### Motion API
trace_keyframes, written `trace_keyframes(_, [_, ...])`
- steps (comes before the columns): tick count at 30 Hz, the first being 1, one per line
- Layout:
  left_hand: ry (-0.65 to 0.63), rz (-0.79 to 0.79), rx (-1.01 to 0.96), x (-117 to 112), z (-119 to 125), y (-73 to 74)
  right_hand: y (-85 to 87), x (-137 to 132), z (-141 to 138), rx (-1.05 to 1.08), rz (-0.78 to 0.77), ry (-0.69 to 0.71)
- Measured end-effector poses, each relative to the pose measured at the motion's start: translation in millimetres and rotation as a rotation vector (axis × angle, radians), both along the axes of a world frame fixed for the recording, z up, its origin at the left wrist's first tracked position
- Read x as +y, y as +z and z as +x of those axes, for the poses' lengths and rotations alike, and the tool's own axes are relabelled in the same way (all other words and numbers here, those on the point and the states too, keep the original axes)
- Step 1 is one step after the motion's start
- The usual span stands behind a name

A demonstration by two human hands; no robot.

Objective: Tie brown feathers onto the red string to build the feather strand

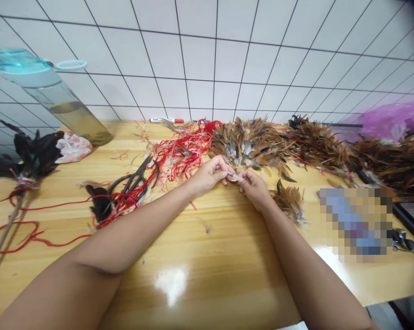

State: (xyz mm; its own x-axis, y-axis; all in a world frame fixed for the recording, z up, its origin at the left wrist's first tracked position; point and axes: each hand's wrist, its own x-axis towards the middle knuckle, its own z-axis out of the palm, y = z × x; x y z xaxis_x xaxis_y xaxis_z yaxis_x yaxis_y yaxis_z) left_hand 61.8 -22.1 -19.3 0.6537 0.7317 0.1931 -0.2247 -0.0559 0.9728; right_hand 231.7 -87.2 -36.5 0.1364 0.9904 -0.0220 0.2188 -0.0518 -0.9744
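My left hand [212, 174] and my right hand [252, 188] meet above the wooden table [207, 256], fingertips pinched together on a small pale feather tuft [233, 177]. Just beyond them lies a pile of brown feathers [250, 143], strung in a long row toward the right. A loose brown feather bunch [290, 201] rests beside my right wrist. A tangle of red string [179, 153] spreads left of my left hand.
Black-handled scissors [133, 179] lie in the red string. A black feather duster on a stick [28, 160] sits at far left, by a clear bottle with a teal cap [56, 98]. A pink bag [395, 119] is at back right, a marker [166, 120] by the tiled wall.
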Motion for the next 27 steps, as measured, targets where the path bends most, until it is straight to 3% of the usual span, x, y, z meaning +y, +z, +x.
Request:
trace_keyframes(8, [0.049, 0.586, 0.244, 3.7, -10.4, 7.0, 10.9, -0.8, -2.3, 0.185, -0.060, -0.021])
trace_keyframes(14, [0.044, 0.719, 0.255, 5.0, -11.6, 7.3, 14.6, -1.6, -1.3, 0.181, -0.081, 0.021])
trace_keyframes(19, [0.035, 0.674, 0.230, 3.3, -11.0, 7.9, 8.6, -1.2, 1.7, 0.109, -0.016, 0.064])
trace_keyframes(24, [0.026, 0.313, 0.084, 1.9, -7.5, 5.3, 0.8, 2.5, 1.4, -0.103, 0.144, 0.097])
trace_keyframes(27, [0.018, 0.191, 0.060, 1.9, -4.9, 2.9, 2.6, 3.5, 0.3, -0.286, 0.197, 0.118])
